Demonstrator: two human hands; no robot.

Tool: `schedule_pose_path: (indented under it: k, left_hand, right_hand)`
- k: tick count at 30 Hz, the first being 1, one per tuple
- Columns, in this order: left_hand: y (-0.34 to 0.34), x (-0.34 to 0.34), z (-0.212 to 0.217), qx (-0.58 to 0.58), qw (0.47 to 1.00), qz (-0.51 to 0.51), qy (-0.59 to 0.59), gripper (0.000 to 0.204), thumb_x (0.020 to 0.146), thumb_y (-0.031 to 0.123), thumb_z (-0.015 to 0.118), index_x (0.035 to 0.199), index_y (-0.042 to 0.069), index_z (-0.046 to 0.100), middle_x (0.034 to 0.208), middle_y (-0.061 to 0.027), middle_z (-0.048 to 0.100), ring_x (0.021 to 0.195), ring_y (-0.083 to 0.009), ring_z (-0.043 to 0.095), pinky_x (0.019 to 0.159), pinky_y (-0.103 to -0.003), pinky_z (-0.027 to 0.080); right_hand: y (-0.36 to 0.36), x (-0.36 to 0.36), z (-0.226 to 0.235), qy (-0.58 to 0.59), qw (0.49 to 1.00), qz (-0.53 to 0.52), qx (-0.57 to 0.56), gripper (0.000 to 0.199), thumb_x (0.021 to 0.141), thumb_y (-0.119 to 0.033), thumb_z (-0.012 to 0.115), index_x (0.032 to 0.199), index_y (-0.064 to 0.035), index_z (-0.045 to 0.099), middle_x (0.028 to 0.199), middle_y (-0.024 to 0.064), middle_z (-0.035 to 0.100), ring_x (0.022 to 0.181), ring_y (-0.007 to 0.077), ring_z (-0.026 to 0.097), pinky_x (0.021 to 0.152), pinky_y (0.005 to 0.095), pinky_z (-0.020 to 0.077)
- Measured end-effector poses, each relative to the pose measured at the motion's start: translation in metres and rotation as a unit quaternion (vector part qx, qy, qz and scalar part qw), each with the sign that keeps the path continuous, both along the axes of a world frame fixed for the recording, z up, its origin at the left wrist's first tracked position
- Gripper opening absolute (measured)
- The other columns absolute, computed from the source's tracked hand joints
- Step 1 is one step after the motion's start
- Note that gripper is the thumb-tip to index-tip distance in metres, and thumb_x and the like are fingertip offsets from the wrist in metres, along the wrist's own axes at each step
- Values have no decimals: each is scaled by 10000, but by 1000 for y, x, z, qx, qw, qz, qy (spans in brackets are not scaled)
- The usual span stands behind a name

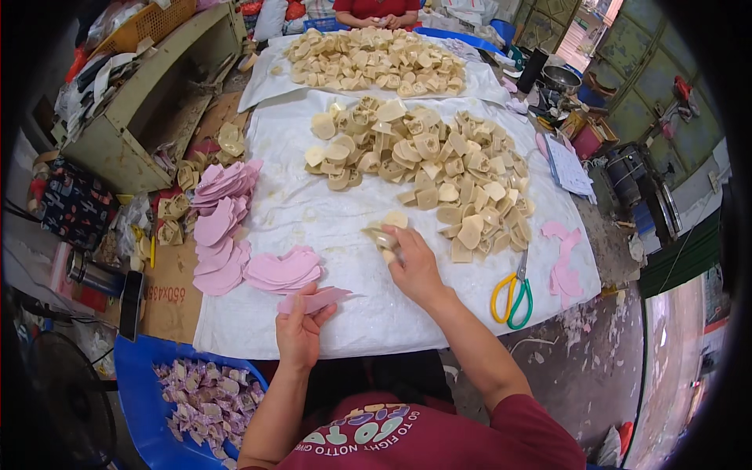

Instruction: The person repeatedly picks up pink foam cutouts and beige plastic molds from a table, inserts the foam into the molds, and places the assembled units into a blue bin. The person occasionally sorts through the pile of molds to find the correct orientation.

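My left hand (296, 338), near the table's front edge, pinches a thin pink cut piece (323, 298) between thumb and fingers. My right hand (417, 268), further up the table, grips a small beige moulded piece (377, 236), partly hidden by the fingers. Another beige piece (395, 219) shows just beyond that hand. Beyond it lies a loose heap of similar beige moulded pieces (423, 153), several with hollow, ribbed undersides. Close to my left hand is a fanned stack of curved pink pieces (283, 268), and more pink pieces (217, 223) are piled along the table's left side.
Scissors (513, 299) with yellow and green handles lie at the right front. Pink offcuts (564, 262) and a clipboard (568, 164) are along the right edge. A blue basin (141, 399) at lower left holds pink-covered pieces. Across the table, a person (376, 11) sits behind another beige heap (376, 61).
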State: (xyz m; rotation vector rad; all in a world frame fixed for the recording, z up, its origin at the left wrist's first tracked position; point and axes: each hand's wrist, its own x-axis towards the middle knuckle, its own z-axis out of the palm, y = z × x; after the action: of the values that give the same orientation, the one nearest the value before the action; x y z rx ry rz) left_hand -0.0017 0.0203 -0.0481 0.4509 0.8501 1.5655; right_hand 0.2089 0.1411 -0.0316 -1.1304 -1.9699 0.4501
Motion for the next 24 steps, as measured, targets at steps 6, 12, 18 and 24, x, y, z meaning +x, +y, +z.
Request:
schedule_pose_path:
  k: [6,12,18,24]
  left_hand:
    - [46,33,29,96,953,56,281,414,1019,327,457,1216,-16,578,1170,-134,616,990,-225,632,864,-335,491]
    - [88,58,22,10,935,-57,350,365,1014,300,472,1107,-8,645,692,-13,596,627,-77,566,550,-229,439]
    - [89,68,2,-20,961,49,270,380,1022,316,450,984,-16,633,661,-45,593,540,-84,543,510,-253,433]
    - [96,55,17,39,970,109,216,406,1031,340,405,992,-18,595,614,-90,597,515,-138,550,506,-277,439]
  right_hand:
    - [-39,1,0,15,996,87,-13,475,705,46,607,1171,-47,586,1049,153,605,949,336,580,837,409,475]
    - [-46,8,10,-14,984,164,71,464,695,49,616,1149,-40,597,1124,139,600,1024,328,582,878,398,481]
    - [-63,-2,9,12,995,97,21,468,679,47,640,1140,-28,615,1052,129,639,966,312,607,819,377,514]
    - [-69,-7,12,130,984,17,-121,475,736,1,652,1206,-28,587,1071,134,631,1035,312,586,874,390,486]
